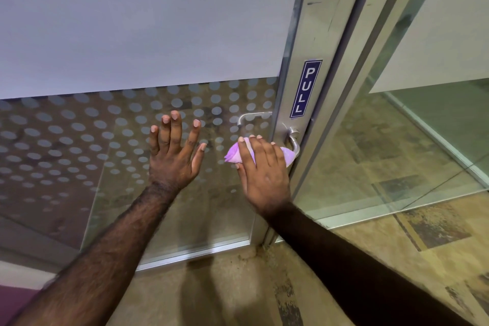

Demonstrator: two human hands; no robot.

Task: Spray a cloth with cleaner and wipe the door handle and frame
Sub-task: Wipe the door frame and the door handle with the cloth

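A silver lever door handle [294, 140] sticks out from the aluminium door frame [309, 42] of a glass door. My right hand [264, 172] grips a purple cloth [288, 156] wrapped around the handle's grip; most of the lever is hidden under the cloth and hand. My left hand [173, 151] rests flat on the glass, fingers spread, holding nothing, a little left of the handle. No spray bottle is in view.
The glass door [132, 34] is frosted on top with a dotted band lower down. A blue PULL sticker [305, 88] sits on the frame above the handle. A fixed glass panel [397, 140] stands to the right. Patterned floor [238, 286] lies below.
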